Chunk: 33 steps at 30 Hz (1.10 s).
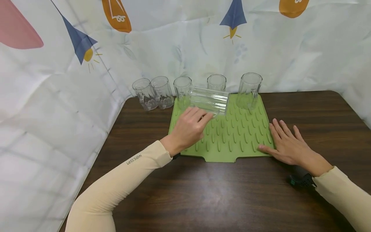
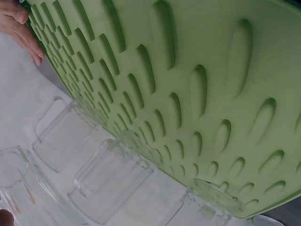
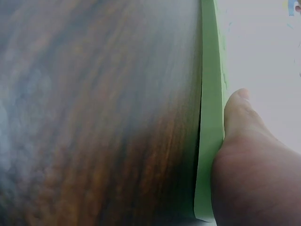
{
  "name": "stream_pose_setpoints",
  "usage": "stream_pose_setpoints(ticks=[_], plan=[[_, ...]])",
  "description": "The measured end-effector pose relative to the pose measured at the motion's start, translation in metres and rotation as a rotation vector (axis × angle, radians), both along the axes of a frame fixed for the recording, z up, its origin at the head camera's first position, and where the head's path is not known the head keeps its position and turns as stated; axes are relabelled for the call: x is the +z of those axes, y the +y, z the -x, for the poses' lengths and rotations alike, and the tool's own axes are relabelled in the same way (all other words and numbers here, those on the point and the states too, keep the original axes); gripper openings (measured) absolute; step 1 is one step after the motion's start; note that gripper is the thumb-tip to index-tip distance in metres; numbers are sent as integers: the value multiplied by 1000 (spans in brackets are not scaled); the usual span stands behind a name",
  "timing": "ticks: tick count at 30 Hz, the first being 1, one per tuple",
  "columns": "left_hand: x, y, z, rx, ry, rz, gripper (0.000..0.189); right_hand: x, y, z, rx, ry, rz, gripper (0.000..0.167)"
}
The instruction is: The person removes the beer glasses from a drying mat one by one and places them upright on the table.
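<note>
Clear glass mug (image 1: 210,100), tipped on its side over the mat, is gripped at its handle side by the L hand (image 1: 188,127), thumb & fingers curled. R hand (image 1: 290,146) lies palm down at the mat's R edge, fingers straight & spread, thumb on the near R corner. Both hands come out of beige sleeves (image 1: 124,183); a dark device (image 1: 301,181) sits at the R wrist.

Under the held mug: green mat (image 1: 223,154) w/ rows of raised oblong ridges & a tab on its near edge. Three upright mugs along its far side: L mug (image 1: 182,87), ctr mug (image 1: 216,81) (partly behind the held one), R mug (image 1: 248,93). Two more, outer mug (image 1: 142,93) & inner mug (image 1: 161,93), stand close together just L of the mat, on the counter.

Counter (image 1: 208,199) is dark brown, wood-grained. Bkgd: white cloth (image 1: 179,48) w/ blue rockets (image 1: 234,14) & orange shapes (image 1: 117,16).
</note>
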State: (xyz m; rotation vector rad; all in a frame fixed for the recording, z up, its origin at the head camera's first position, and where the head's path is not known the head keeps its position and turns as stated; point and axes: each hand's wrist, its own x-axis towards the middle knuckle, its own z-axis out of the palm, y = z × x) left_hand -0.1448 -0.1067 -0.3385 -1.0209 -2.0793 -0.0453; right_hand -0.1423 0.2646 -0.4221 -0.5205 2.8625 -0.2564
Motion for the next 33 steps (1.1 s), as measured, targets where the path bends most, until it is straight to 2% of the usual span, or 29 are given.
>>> stream_pose_setpoints(ticks=[9, 12, 14, 20, 27, 33], plan=[[1, -2, 1, 31, 26, 14, 37, 7, 0, 4, -3, 9, 17, 102], [1, -3, 1, 40, 38, 17, 35, 11, -2, 6, -2, 60, 40, 95], [1, -4, 1, 46, 44, 21, 35, 14, -4, 8, 4, 125, 73, 90], [0, -5, 0, 68, 51, 42, 29, 27, -17, 13, -21, 287, 254, 76], [-2, -6, 0, 79, 68, 62, 17, 41, -37, 17, -53, 400, 505, 64], [-4, -5, -4, 78, 61, 72, 24, 49, -53, 21, -20, 442, 678, 55]])
